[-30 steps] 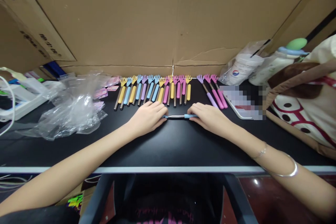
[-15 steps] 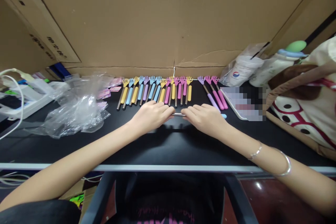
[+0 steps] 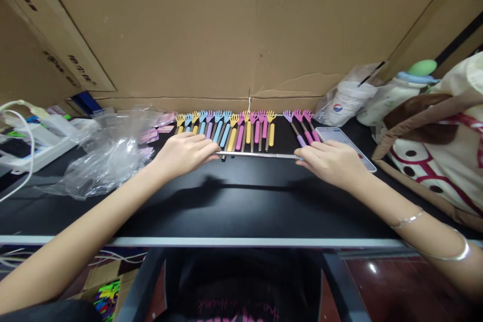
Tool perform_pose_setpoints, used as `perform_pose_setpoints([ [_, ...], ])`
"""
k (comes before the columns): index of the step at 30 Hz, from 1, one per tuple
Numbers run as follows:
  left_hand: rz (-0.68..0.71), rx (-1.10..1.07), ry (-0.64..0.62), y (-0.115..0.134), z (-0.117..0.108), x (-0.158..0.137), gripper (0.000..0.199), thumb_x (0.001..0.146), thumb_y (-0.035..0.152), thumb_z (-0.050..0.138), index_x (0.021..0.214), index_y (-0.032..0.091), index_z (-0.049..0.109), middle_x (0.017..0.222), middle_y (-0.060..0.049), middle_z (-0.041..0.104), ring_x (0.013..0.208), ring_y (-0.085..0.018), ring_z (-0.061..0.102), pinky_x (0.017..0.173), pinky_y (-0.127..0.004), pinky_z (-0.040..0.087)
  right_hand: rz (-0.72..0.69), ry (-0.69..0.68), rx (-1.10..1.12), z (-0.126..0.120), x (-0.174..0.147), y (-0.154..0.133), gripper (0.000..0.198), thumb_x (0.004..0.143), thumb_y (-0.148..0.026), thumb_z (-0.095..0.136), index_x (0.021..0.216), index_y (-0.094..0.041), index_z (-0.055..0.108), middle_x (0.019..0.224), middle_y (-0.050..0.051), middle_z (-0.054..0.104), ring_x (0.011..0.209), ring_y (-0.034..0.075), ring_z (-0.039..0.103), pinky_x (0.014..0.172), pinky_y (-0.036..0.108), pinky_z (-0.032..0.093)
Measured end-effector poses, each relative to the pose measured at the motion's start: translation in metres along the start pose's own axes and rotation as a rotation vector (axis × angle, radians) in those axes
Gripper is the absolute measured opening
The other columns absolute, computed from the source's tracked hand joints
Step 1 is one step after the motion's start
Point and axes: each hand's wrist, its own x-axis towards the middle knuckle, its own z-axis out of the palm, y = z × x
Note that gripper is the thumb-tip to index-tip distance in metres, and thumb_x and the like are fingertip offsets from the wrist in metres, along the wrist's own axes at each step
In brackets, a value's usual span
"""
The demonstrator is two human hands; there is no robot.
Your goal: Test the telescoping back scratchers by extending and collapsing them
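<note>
A telescopic back scratcher is stretched level above the black table (image 3: 256, 216), its thin metal rod (image 3: 260, 155) showing between my hands. My left hand (image 3: 184, 153) is closed round one end, and my right hand (image 3: 334, 163) grips the other; a bit of light blue shows by the right fingers. Both ends are hidden in the fists. Behind them lies a row of claw-headed back scratchers (image 3: 233, 139) with yellow, blue, purple and pink handles. Three more, purple and pink (image 3: 301, 139), lie apart to the right, partly covered by my right hand.
Clear plastic bags (image 3: 109, 161) and a white power strip (image 3: 56, 151) lie left. To the right are a phone (image 3: 345, 140), a lidded cup (image 3: 347, 103), a bottle (image 3: 407, 95) and a cloth bag (image 3: 433, 141). Cardboard (image 3: 188, 35) walls the back.
My hands have moved apart, left hand leftward and right hand rightward. The rod between them now shows much longer.
</note>
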Motion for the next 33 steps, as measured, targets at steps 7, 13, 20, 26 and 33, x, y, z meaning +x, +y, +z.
perform_pose_setpoints([
  [7, 0.025, 0.130, 0.008, -0.020, 0.002, -0.017, 0.030, 0.098, 0.037, 0.041, 0.080, 0.022, 0.059, 0.073, -0.001, 0.066, 0.073, -0.017, 0.062, 0.063, -0.029, 0.040, -0.001, -0.010, -0.040, 0.005, -0.011, 0.022, 0.034, 0.097, -0.037, 0.037, 0.083, -0.021, 0.064, 0.073, 0.003, 0.066, 0.070, 0.013, 0.056, 0.065, 0.027, 0.032],
  [13, -0.014, 0.111, 0.005, -0.043, -0.001, -0.024, 0.032, 0.098, 0.041, 0.039, 0.080, 0.023, 0.060, 0.072, -0.002, 0.065, 0.073, -0.018, 0.062, 0.062, -0.029, 0.038, -0.067, 0.084, -0.131, 0.003, -0.023, 0.052, 0.036, 0.097, -0.039, 0.040, 0.078, -0.020, 0.064, 0.068, 0.003, 0.065, 0.065, 0.012, 0.051, 0.061, 0.026, 0.031],
  [20, -0.060, 0.116, -0.055, -0.052, 0.005, -0.035, 0.032, 0.098, 0.038, 0.038, 0.079, 0.023, 0.059, 0.074, -0.003, 0.066, 0.076, -0.019, 0.061, 0.062, -0.030, 0.039, 0.016, 0.037, -0.125, 0.011, -0.038, 0.068, 0.036, 0.095, -0.040, 0.040, 0.076, -0.020, 0.064, 0.069, 0.004, 0.064, 0.064, 0.013, 0.050, 0.060, 0.026, 0.030],
  [26, -0.107, 0.037, -0.036, -0.054, 0.003, -0.038, 0.031, 0.097, 0.039, 0.039, 0.079, 0.024, 0.060, 0.073, -0.003, 0.065, 0.073, -0.019, 0.060, 0.059, -0.030, 0.038, 0.114, -0.033, -0.143, 0.011, -0.051, 0.079, 0.038, 0.096, -0.041, 0.037, 0.082, -0.021, 0.066, 0.071, 0.006, 0.064, 0.066, 0.014, 0.050, 0.059, 0.028, 0.030],
  [33, -0.015, 0.296, -0.019, -0.058, -0.003, -0.045, 0.027, 0.100, 0.037, 0.038, 0.087, 0.023, 0.056, 0.078, 0.003, 0.067, 0.078, -0.014, 0.059, 0.062, -0.026, 0.042, 0.126, 0.009, -0.206, 0.007, -0.055, 0.085, 0.042, 0.097, -0.040, 0.033, 0.083, -0.020, 0.067, 0.071, 0.006, 0.064, 0.067, 0.014, 0.050, 0.057, 0.027, 0.029],
])
